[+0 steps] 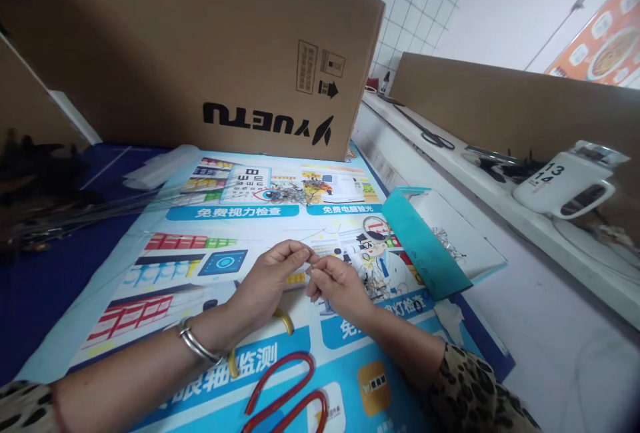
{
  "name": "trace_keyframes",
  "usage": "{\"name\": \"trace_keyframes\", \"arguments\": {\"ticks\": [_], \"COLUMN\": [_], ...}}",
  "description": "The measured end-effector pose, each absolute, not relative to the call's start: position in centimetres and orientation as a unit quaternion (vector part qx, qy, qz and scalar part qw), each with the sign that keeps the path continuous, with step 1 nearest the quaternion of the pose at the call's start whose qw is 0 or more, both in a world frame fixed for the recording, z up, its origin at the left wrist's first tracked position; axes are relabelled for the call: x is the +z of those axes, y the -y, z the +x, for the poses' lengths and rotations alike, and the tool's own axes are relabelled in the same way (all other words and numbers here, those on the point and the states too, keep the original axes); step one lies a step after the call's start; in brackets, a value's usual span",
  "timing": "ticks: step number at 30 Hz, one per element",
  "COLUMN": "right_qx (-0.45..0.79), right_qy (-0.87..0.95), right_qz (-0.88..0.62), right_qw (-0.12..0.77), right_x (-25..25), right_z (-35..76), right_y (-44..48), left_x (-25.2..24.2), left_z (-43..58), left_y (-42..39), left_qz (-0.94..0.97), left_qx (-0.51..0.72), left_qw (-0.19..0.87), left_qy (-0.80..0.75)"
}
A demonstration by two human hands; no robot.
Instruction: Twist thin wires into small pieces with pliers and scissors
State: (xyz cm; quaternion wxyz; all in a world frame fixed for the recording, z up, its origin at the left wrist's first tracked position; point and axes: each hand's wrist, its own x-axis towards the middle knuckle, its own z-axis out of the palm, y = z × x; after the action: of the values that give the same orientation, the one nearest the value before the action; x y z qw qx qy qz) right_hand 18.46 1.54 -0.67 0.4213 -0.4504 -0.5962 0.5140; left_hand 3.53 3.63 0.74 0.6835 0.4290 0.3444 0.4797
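My left hand and my right hand meet above the middle of a printed poster sheet. Both are closed, thumb against forefinger, pinching what looks like a thin wire; most of it is hidden by the fingertips. Faint strands show just beyond them. Under my left hand and wrist lies a tool with yellow curved handles, its head covered. Red-handled scissors rest at the near edge, handles toward the middle. Small tangled wire pieces form one pile farther back and another pile beside my right hand.
An open teal and white box at the right holds small wire pieces. Long thin wires lie at the left. A large cardboard box stands behind. On the right ledge are a white mug and black-handled scissors.
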Motion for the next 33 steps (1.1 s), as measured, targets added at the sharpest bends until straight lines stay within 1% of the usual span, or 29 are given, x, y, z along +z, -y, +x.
{"name": "trace_keyframes", "arguments": {"ticks": [3,5,7,9,15,22,26,29,33], "right_qx": [0.486,0.421,0.36,0.317,0.226,0.141,0.07,0.051,0.082], "right_qy": [0.621,0.636,0.657,0.692,0.799,0.819,0.839,0.845,0.818], "right_qz": [-0.465,-0.503,-0.535,-0.552,-0.54,-0.554,-0.539,-0.531,-0.569], "right_qw": [0.402,0.408,0.39,0.339,0.14,0.043,-0.022,-0.044,-0.024], "right_x": [0.2,0.6,0.7,0.7,1.7,1.4,1.5,1.8,2.0], "right_z": [19.6,20.7,21.7,22.3,23.0,22.7,21.6,21.5,22.4], "right_y": [-2.4,-3.2,-3.8,-4.2,-3.9,-3.7,-3.4,-3.2,-3.4], "left_x": [1.0,1.1,1.1,0.9,-0.3,-0.7,-0.7,-0.8,-1.0], "left_z": [3.2,3.0,2.8,2.7,2.8,2.8,2.8,2.8,2.9], "left_y": [-4.1,-4.7,-5.2,-5.6,-5.8,-5.6,-5.5,-5.5,-5.5], "left_qz": [0.432,0.419,0.402,0.393,0.398,0.397,0.394,0.393,0.385], "left_qx": [0.514,0.539,0.55,0.548,0.525,0.505,0.499,0.499,0.499], "left_qw": [0.651,0.634,0.627,0.629,0.628,0.643,0.646,0.647,0.65], "left_qy": [-0.353,-0.364,-0.377,-0.386,-0.415,-0.418,-0.421,-0.423,-0.425]}}
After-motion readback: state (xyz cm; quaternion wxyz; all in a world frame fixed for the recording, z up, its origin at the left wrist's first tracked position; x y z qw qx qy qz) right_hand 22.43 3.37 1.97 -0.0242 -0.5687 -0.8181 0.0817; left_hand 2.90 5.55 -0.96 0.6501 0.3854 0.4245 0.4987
